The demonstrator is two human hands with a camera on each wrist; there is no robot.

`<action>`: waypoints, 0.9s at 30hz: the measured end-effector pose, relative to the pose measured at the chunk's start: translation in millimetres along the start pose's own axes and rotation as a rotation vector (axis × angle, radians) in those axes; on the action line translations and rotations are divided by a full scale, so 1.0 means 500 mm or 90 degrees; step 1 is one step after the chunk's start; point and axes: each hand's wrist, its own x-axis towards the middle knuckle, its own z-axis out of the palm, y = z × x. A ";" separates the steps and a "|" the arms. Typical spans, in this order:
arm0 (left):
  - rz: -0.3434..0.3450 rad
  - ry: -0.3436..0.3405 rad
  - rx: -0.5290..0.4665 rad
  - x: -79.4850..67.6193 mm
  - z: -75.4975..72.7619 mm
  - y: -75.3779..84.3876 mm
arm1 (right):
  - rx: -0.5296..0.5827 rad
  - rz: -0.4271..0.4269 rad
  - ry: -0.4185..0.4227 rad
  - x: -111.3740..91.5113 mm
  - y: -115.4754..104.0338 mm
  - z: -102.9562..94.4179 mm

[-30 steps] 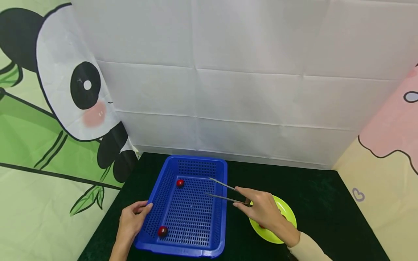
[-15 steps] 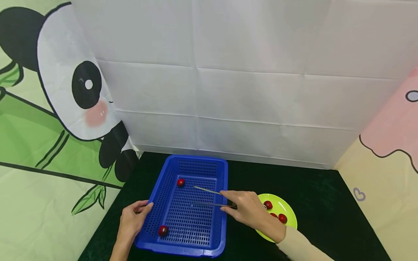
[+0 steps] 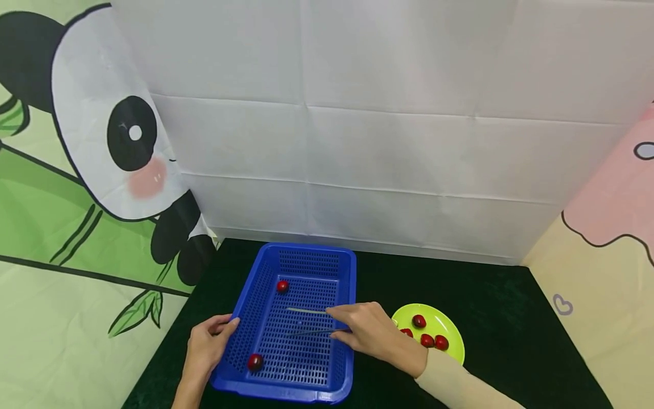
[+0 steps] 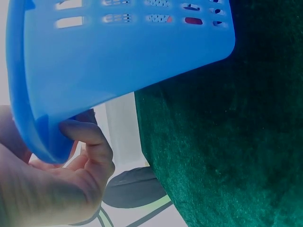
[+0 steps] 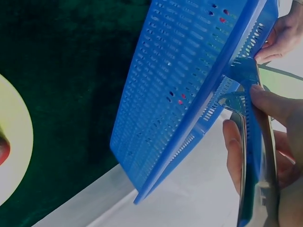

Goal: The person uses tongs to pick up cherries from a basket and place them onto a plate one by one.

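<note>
My left hand (image 3: 206,346) grips the left rim of a blue perforated plastic basket (image 3: 306,246), its thumb and fingers about the edge in the left wrist view. With my right hand (image 3: 375,335) I hold metal tongs (image 3: 308,311) between thumb and fingers. The tongs reach over the basket's right side, arms apart, nothing visible between their tips. Inside the basket lie two small round dark red fruits, an upper fruit (image 3: 283,286) and a lower fruit (image 3: 255,362), far apart from each other.
A yellow-green plate (image 3: 452,332) with several red fruits (image 3: 419,321) stands right of the basket, partly behind my right forearm. Dark green cloth (image 3: 511,318) covers the table. A white sheet (image 3: 383,142) rises behind, with cartoon-printed cloths at both sides.
My right hand and the tongs have moved left and slightly toward me, from the basket's right edge to over its middle. More of the plate's fruits show. My left hand has stayed put.
</note>
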 end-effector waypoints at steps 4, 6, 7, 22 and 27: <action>-0.001 -0.002 0.002 0.000 0.000 -0.003 | 0.005 -0.007 -0.024 0.012 -0.006 0.005; -0.001 0.001 0.004 0.000 0.000 -0.004 | 0.009 -0.011 -0.032 0.018 -0.008 0.009; 0.001 0.003 0.003 0.001 -0.001 -0.004 | 0.008 -0.014 -0.036 0.021 -0.009 0.011; -0.002 -0.002 0.004 0.003 0.000 -0.003 | -0.033 -0.064 -0.056 0.057 -0.026 0.052; -0.003 -0.002 0.008 0.003 0.000 -0.001 | -0.006 -0.044 -0.078 0.068 -0.034 0.062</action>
